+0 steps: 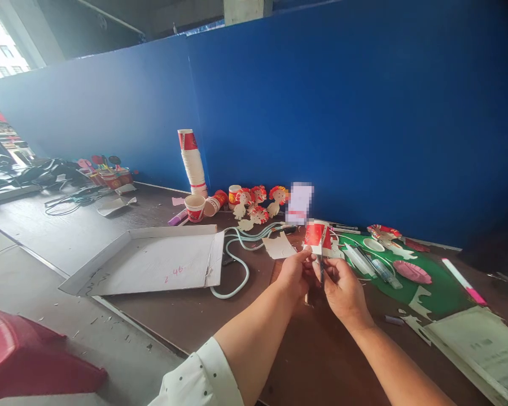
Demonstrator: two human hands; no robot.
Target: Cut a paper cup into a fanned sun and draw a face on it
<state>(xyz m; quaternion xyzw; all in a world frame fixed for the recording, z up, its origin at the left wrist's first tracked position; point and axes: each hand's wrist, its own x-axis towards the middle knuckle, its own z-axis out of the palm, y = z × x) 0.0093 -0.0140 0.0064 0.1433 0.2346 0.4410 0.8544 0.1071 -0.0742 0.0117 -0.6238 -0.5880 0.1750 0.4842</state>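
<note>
A red and white paper cup (315, 235) is held up in front of me over the dark table. My left hand (295, 272) is closed on its lower left edge, thumb on top. My right hand (341, 285) is closed around a slim dark tool (321, 269), which looks like scissors and points up against the cup. The fingers partly hide both tool and cup, so I cannot tell whether the tool has cut in. Left of the cup lies a cut piece of pale paper (280, 246). Several cut-paper figures with red frilled heads (278, 195) stand behind.
A tall cup stack (193, 166) and loose paper cups (195, 208) stand near the blue partition (342, 113). At left lies a white cardboard tray (152, 265) beside a pale cable (237, 293). On the right are a green mat (438, 279), a pink-capped marker (463, 281) and paper scraps.
</note>
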